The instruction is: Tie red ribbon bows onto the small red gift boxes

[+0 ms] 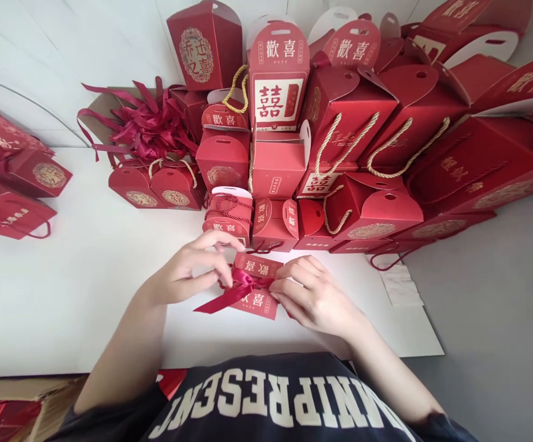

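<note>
In front of me on the white table (188, 334) is a small red box (261, 307) with pale printed characters. A dark pink ribbon (243, 280) is tied across its top in a bow or knot, one tail hanging out to the left. My left hand (202, 264) is at the box's left side, fingers apart and bent, the fingertips near the ribbon. My right hand (310, 291) is closed at the right side, its fingertips pinching the ribbon's right part. The right fingers partly cover the box's right edge.
Stacked red gift boxes (280, 162) with rope handles fill the back and right. Loose pink ribbons (151, 123) lie heaped at back left. More red boxes (15, 212) stand far left. A cardboard box (57, 408) sits below the table's front edge.
</note>
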{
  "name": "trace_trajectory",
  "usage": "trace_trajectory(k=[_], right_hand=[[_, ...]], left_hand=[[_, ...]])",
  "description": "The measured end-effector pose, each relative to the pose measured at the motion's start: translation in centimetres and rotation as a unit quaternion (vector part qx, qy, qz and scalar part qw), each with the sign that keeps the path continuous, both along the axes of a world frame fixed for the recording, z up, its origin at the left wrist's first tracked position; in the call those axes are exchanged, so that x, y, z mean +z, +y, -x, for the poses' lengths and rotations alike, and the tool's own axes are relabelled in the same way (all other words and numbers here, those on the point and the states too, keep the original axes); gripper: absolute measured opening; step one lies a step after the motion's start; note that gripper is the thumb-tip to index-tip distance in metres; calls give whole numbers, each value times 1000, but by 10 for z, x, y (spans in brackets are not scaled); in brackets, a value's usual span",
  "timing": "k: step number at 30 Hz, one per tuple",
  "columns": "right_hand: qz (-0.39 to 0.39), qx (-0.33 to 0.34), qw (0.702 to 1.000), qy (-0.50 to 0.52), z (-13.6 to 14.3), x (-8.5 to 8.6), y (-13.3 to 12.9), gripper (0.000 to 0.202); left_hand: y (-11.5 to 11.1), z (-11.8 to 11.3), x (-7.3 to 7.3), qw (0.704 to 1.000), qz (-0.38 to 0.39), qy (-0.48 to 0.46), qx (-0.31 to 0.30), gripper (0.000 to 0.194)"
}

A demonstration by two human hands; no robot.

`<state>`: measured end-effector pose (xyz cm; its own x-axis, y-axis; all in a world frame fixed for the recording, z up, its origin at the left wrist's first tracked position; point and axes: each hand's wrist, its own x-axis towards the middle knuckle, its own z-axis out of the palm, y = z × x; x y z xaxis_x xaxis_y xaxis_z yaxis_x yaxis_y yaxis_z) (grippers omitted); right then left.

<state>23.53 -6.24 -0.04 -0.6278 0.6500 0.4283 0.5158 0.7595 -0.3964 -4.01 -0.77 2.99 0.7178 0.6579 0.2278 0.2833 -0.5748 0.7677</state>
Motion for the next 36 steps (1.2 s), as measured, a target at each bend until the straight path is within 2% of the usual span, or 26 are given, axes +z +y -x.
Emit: trace_trajectory(k=[2, 4, 8, 13, 16, 19, 21, 24, 27, 29, 32, 34, 36], right_hand=[[9, -2, 1000, 13, -4, -1, 0, 10], [18, -8, 999, 26, -7, -1, 0, 9], [31, -15, 999, 42, -9, 0, 0, 9], [54, -13, 997, 59, -5, 3, -3, 9], [114, -69, 988, 74, -3, 3, -5, 17], [246, -130, 956, 93, -4, 5, -7, 27], [308, -124, 939, 88, -5, 6, -9, 30], [315, -113, 941, 61, -4, 6, -13, 29], [340, -111, 931, 76, -2, 2, -16, 23], [404, -82, 902, 126, -1, -3, -16, 22], [505, -38, 828, 240, -4, -14, -11, 27], [520, -49, 794, 311, -8, -20, -6, 28], [513, -76, 781, 347, -12, -23, -1, 27]], left_hand=[[0, 6, 6, 996, -77, 20, -31, 37], [-1, 8, 8, 989, -135, 43, -31, 41], [-2, 3, 3, 977, -194, 82, -22, 43], [-10, -7, 0, 953, -267, 139, 32, 35], [-14, -11, 1, 940, -293, 164, 56, 20], [-14, -15, 0, 955, -255, 142, 46, 9], [-12, -19, -3, 975, -191, 109, 38, 10], [-7, -23, -11, 994, -84, 65, 34, 19], [-2, -26, -20, 998, -10, 41, 40, 28], [0, -28, -25, 998, 13, 29, 47, 30], [-3, -36, -30, 996, 16, 3, 88, 30], [-7, -44, -34, 990, 5, -24, 136, 31], [-12, -54, -38, 983, 2, -47, 175, 33]])
